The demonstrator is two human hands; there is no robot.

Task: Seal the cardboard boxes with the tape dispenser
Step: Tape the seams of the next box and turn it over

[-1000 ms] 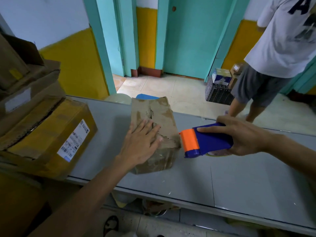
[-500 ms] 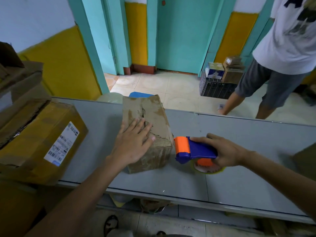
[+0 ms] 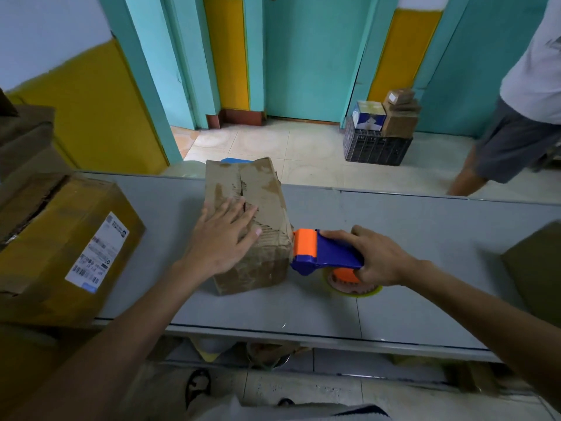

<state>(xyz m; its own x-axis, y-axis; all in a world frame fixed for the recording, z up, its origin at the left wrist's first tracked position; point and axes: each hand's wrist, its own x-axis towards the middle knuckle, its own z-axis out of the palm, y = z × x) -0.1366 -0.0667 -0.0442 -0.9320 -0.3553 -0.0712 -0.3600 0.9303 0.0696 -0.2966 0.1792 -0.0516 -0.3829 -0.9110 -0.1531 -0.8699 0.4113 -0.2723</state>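
Observation:
A worn brown cardboard box (image 3: 261,189) with old tape scraps stands in the middle of the grey table (image 3: 425,232). My left hand (image 3: 223,238) lies flat on its top, fingers straight. My right hand (image 3: 376,258) grips the blue handle of the tape dispenser (image 3: 321,252). The dispenser's orange front end touches the box's right side near the top edge. The tape roll under my right hand is mostly hidden.
A large yellow-brown box (image 3: 69,244) with a shipping label sits at the table's left, under other stacked cartons. Another box corner (image 3: 537,265) shows at the right edge. A person in grey shorts (image 3: 516,138) stands beyond the table near a black crate (image 3: 376,147) holding small boxes.
My right hand lowered the dispenser from the box's top edge to its right side, then brought it up against that side. My left hand stayed flat on the box.

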